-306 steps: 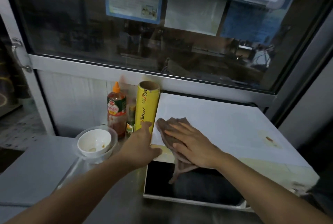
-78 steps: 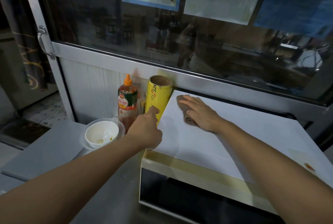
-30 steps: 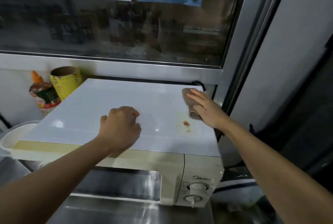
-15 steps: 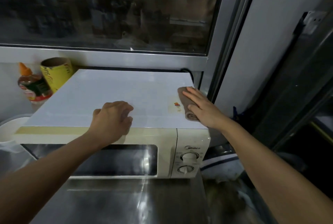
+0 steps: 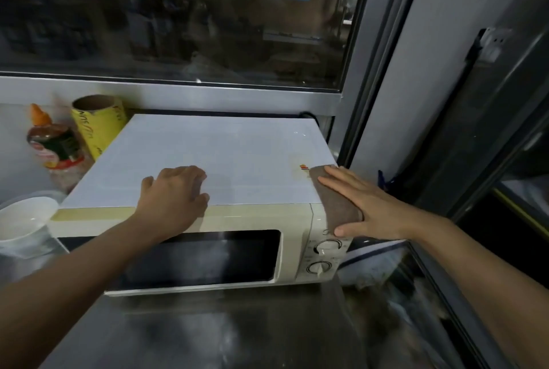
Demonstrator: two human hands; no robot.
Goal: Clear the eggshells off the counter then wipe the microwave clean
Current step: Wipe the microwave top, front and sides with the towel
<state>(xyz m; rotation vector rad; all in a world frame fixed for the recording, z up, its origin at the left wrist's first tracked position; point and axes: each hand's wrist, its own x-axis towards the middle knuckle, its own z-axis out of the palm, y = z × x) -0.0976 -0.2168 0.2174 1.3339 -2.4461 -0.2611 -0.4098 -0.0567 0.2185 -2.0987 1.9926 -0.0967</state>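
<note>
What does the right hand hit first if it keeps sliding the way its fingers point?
The right hand presses the cloth flat, fingers pointing up-left across the microwave top. First in that line is the small red-orange mark just beyond the cloth; after that, bare top as far as visible.

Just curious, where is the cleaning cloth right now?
The brown cloth lies under the right hand, draped over the microwave's front right top corner.

White-topped cream microwave (image 5: 225,154), brown cloth (image 5: 335,199), yellow wrap roll (image 5: 98,128).
</note>
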